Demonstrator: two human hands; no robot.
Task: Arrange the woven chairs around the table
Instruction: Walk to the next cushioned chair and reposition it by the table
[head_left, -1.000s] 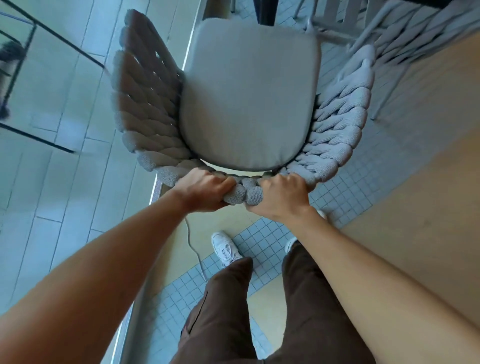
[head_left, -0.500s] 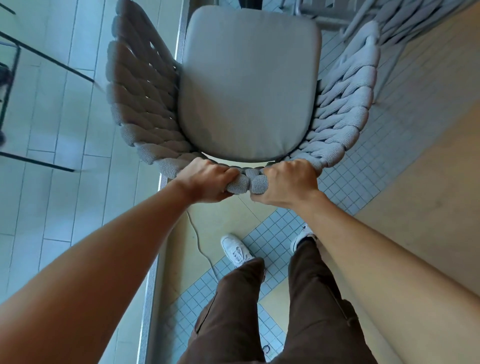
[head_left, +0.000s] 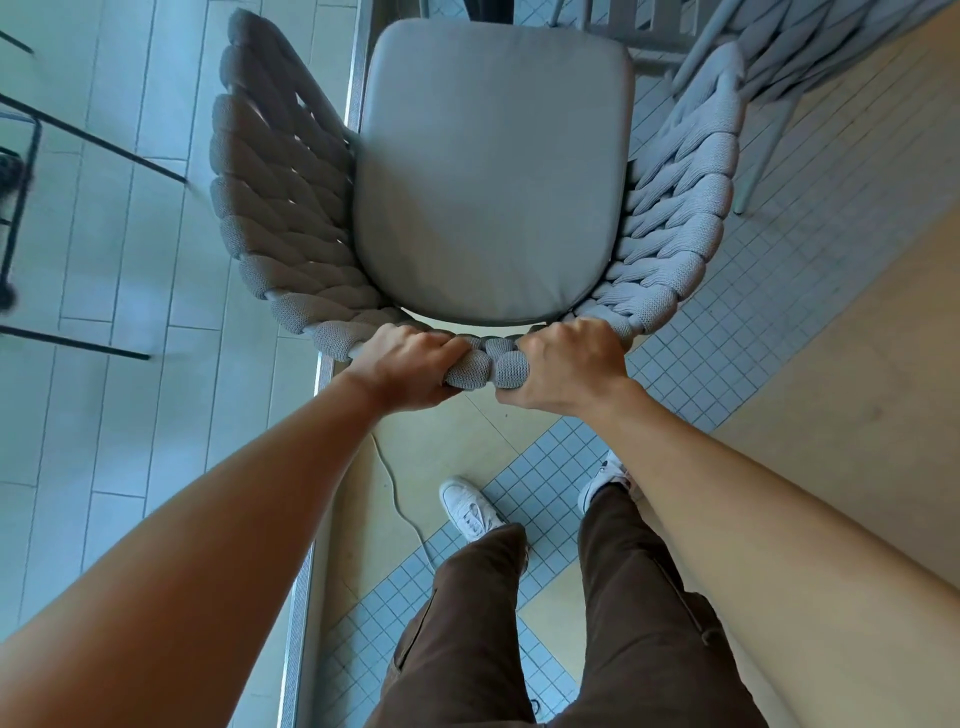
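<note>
A grey woven chair (head_left: 280, 208) with a smooth grey seat cushion (head_left: 493, 171) stands right in front of me, seen from above. My left hand (head_left: 410, 364) and my right hand (head_left: 566, 364) both grip the top of its braided backrest, side by side with a short stretch of weave between them. A second woven chair (head_left: 810, 57) sits at the upper right, close to the first chair's right arm. The table is barely visible: only a dark leg (head_left: 488, 10) shows at the top edge.
A metal floor track (head_left: 358, 78) runs under the chair, with pale planks and thin black frame legs (head_left: 93, 140) to the left. A white cable (head_left: 395, 493) lies on the tiled floor by my white shoes (head_left: 467, 509).
The chair and my hands have shifted a little in view as I stepped forward; my feet changed place. Both hands keep the same grip on the backrest.
</note>
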